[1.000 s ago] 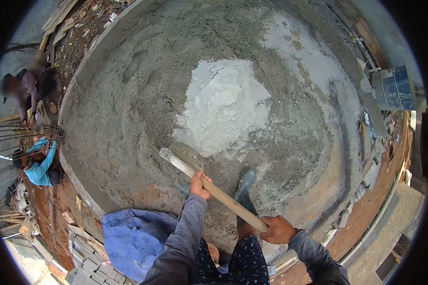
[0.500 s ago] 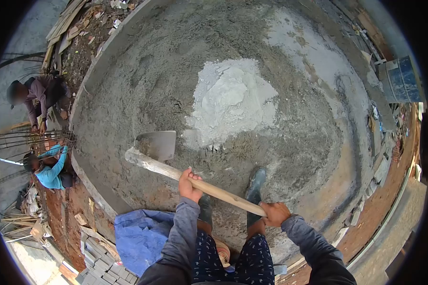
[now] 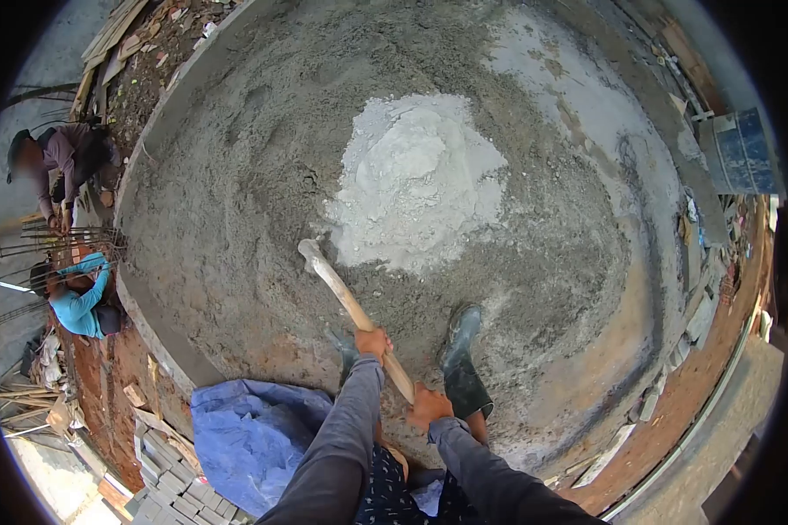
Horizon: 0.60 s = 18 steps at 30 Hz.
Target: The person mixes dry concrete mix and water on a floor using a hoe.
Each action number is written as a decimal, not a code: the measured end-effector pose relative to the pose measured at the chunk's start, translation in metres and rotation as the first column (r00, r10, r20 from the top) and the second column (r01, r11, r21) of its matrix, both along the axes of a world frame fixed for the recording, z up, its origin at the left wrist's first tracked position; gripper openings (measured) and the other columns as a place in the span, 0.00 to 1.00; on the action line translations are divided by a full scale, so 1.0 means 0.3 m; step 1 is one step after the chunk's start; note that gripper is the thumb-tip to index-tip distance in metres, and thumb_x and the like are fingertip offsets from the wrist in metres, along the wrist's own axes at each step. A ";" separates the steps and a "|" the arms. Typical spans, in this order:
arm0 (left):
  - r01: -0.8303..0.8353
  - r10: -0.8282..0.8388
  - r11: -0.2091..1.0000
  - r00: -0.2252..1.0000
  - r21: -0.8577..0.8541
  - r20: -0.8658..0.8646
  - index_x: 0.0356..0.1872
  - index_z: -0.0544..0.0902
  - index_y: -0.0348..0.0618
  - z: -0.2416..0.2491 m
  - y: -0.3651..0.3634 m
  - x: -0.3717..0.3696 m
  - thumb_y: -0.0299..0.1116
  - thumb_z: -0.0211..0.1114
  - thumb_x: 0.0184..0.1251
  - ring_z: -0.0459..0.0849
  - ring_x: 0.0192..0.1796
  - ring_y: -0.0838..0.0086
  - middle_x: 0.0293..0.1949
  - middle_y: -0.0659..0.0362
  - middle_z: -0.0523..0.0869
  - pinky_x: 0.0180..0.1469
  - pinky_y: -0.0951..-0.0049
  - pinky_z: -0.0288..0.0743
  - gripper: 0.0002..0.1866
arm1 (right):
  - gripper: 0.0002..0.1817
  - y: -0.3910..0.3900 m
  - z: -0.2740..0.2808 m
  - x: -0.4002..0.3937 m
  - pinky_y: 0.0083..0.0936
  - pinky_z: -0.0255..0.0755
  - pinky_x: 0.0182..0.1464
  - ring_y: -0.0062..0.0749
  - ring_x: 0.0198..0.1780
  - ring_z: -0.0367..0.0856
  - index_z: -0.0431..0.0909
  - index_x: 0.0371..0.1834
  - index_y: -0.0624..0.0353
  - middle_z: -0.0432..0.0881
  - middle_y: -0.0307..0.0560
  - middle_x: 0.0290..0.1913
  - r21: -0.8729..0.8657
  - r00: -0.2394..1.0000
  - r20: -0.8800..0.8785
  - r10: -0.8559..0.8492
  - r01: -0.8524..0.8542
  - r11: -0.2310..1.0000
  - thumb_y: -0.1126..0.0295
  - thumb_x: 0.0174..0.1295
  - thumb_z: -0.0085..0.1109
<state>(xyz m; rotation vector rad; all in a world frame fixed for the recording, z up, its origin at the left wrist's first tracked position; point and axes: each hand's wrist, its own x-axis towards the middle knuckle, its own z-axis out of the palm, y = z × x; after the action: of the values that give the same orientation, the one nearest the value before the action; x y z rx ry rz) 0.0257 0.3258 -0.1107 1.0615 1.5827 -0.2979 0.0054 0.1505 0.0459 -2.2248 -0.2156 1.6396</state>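
Note:
Both of my hands are closed around the wooden handle of a hoe (image 3: 352,306). My left hand (image 3: 373,343) grips partway down the handle, and my right hand (image 3: 429,407) holds close to its near end. The hoe's head end rests at the left lower edge of a pale powder pile (image 3: 411,166), looking like cement. Its metal blade is hardly visible there, seemingly sunk in the material. Grey sandy mix (image 3: 228,210) surrounds the pile. I stand on the near side in dark rubber boots (image 3: 462,359).
A crumpled blue tarp (image 3: 254,437) lies at the near left, beside stacked grey paving blocks (image 3: 179,494). Two people, one in purple (image 3: 61,157) and one in turquoise (image 3: 80,306), crouch by steel rods beyond the low kerb (image 3: 153,328). A blue drum (image 3: 744,153) sits at far right.
The hoe has swung from lying across me to pointing forward, its head moving right to the powder's edge. The blade, plainly visible before, is now mostly hidden. Both hands moved with the handle.

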 end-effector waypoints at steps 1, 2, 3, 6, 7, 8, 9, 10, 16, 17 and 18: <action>0.017 -0.017 1.000 1.000 -0.008 0.009 0.37 0.75 0.29 -0.002 -0.034 0.005 0.22 0.65 0.64 0.78 0.18 0.69 0.22 0.53 0.79 0.18 0.65 0.75 0.08 | 0.30 -0.035 0.009 0.003 0.52 0.79 0.54 0.63 0.50 0.85 0.72 0.59 0.64 0.86 0.66 0.46 -0.001 1.000 0.005 -0.012 0.012 1.000 0.59 0.55 0.67; 0.038 -0.038 0.999 0.999 -0.008 0.008 0.36 0.75 0.28 0.010 -0.047 -0.009 0.22 0.65 0.64 0.79 0.19 0.68 0.22 0.53 0.79 0.18 0.64 0.76 0.07 | 0.30 -0.054 0.027 -0.007 0.52 0.79 0.54 0.63 0.50 0.85 0.72 0.58 0.64 0.86 0.66 0.46 0.006 1.000 0.000 -0.028 0.028 1.000 0.59 0.55 0.67; 0.062 -0.062 0.998 0.998 -0.006 0.003 0.35 0.75 0.28 0.036 -0.051 -0.035 0.22 0.65 0.64 0.79 0.19 0.68 0.22 0.53 0.80 0.19 0.64 0.76 0.07 | 0.30 -0.060 0.074 -0.014 0.52 0.79 0.54 0.63 0.50 0.85 0.73 0.58 0.64 0.86 0.65 0.45 0.015 0.999 -0.010 -0.046 0.046 0.999 0.59 0.55 0.67; 0.094 -0.097 0.985 0.995 -0.146 -0.008 0.35 0.78 0.28 0.137 -0.023 0.012 0.24 0.66 0.65 0.80 0.19 0.66 0.24 0.52 0.81 0.22 0.62 0.79 0.08 | 0.26 -0.045 0.201 0.075 0.50 0.79 0.52 0.61 0.48 0.86 0.77 0.53 0.64 0.86 0.66 0.43 0.040 0.995 0.027 -0.095 0.094 0.995 0.59 0.54 0.67; 0.072 -0.062 0.974 0.997 -0.217 0.054 0.39 0.80 0.28 0.143 -0.031 0.011 0.26 0.68 0.65 0.83 0.24 0.64 0.26 0.52 0.81 0.28 0.62 0.82 0.09 | 0.26 -0.075 0.219 0.114 0.50 0.79 0.54 0.61 0.50 0.85 0.77 0.53 0.64 0.86 0.66 0.45 0.046 0.996 -0.008 -0.088 0.089 0.995 0.60 0.54 0.67; 0.036 -0.012 0.961 0.996 -0.273 0.086 0.40 0.80 0.29 0.138 -0.045 0.017 0.26 0.69 0.65 0.83 0.26 0.64 0.27 0.52 0.82 0.30 0.62 0.83 0.10 | 0.26 -0.121 0.230 0.161 0.49 0.78 0.56 0.60 0.52 0.85 0.78 0.54 0.64 0.86 0.66 0.47 0.050 0.996 -0.048 -0.080 0.082 0.995 0.61 0.54 0.67; -0.002 0.042 0.943 0.993 -0.332 0.114 0.40 0.80 0.30 0.152 -0.070 0.033 0.27 0.69 0.65 0.84 0.28 0.64 0.28 0.52 0.83 0.32 0.61 0.83 0.10 | 0.26 -0.175 0.243 0.203 0.49 0.77 0.58 0.60 0.54 0.84 0.78 0.54 0.63 0.85 0.66 0.49 0.053 0.994 -0.088 -0.068 0.073 0.996 0.61 0.54 0.67; -0.041 0.102 0.919 0.985 -0.392 0.138 0.41 0.81 0.31 0.189 -0.108 0.069 0.27 0.70 0.66 0.85 0.31 0.64 0.30 0.52 0.83 0.34 0.61 0.84 0.10 | 0.26 -0.232 0.264 0.243 0.49 0.78 0.57 0.60 0.53 0.84 0.78 0.54 0.63 0.85 0.66 0.48 0.064 0.995 -0.076 -0.063 0.068 0.996 0.61 0.54 0.67; -0.357 0.433 0.804 0.900 -0.475 0.055 0.36 0.74 0.42 0.125 -0.423 0.131 0.30 0.68 0.70 0.75 0.30 0.70 0.30 0.61 0.75 0.39 0.62 0.79 0.10 | 0.24 -0.668 0.326 0.311 0.51 0.80 0.46 0.62 0.41 0.86 0.79 0.52 0.59 0.86 0.63 0.35 0.097 0.984 0.171 0.041 -0.058 0.994 0.61 0.53 0.68; -0.392 0.478 0.767 0.877 -0.508 0.045 0.37 0.75 0.43 0.127 -0.501 0.109 0.30 0.69 0.70 0.76 0.32 0.70 0.32 0.60 0.76 0.41 0.61 0.80 0.09 | 0.22 -0.760 0.325 0.323 0.52 0.80 0.46 0.61 0.39 0.86 0.80 0.50 0.58 0.87 0.61 0.34 0.094 0.978 0.191 0.084 -0.103 0.990 0.60 0.53 0.68; -0.422 0.524 0.726 0.851 -0.543 0.039 0.38 0.75 0.43 0.126 -0.570 0.117 0.30 0.69 0.71 0.77 0.33 0.70 0.34 0.60 0.76 0.44 0.60 0.80 0.09 | 0.22 -0.844 0.326 0.340 0.51 0.80 0.44 0.60 0.38 0.86 0.80 0.50 0.56 0.87 0.59 0.33 0.051 0.966 0.216 0.146 -0.160 0.986 0.60 0.52 0.69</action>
<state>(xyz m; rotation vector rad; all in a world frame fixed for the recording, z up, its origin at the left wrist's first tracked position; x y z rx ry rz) 0.0607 0.1549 -0.0729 0.2301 1.4253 -0.2381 0.1073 -0.1026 0.1437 -2.3801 -0.5040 1.4427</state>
